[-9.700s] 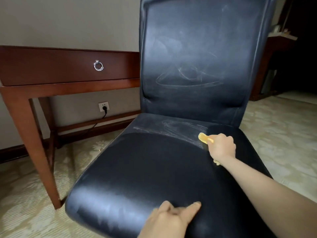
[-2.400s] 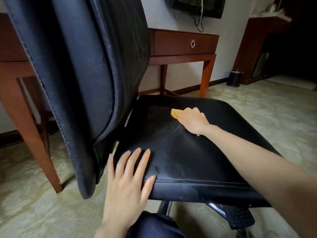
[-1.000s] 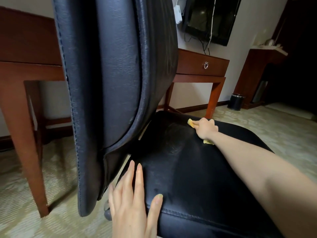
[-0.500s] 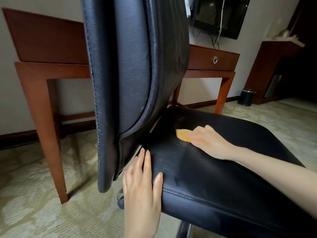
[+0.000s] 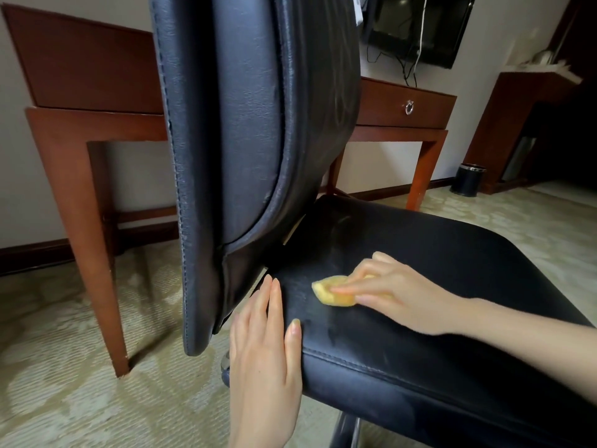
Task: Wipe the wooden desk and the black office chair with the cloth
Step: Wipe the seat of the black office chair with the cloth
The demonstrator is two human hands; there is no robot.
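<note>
The black office chair's seat fills the lower right, and its tall backrest stands side-on in the middle. My right hand holds a small yellow cloth against the rear part of the seat, close to the gap under the backrest; most of the cloth is hidden beneath my fingers. My left hand lies flat with straight fingers on the seat's near corner edge. The wooden desk stands behind the chair against the wall.
A desk leg stands on the patterned carpet left of the chair. A small black bin sits by the wall at right, beside a dark wooden cabinet. A wall screen with hanging cables is above the desk.
My right hand has slid the cloth across the seat toward me and toward the backrest. My left hand stays flat on the seat's corner. My view has moved closer.
</note>
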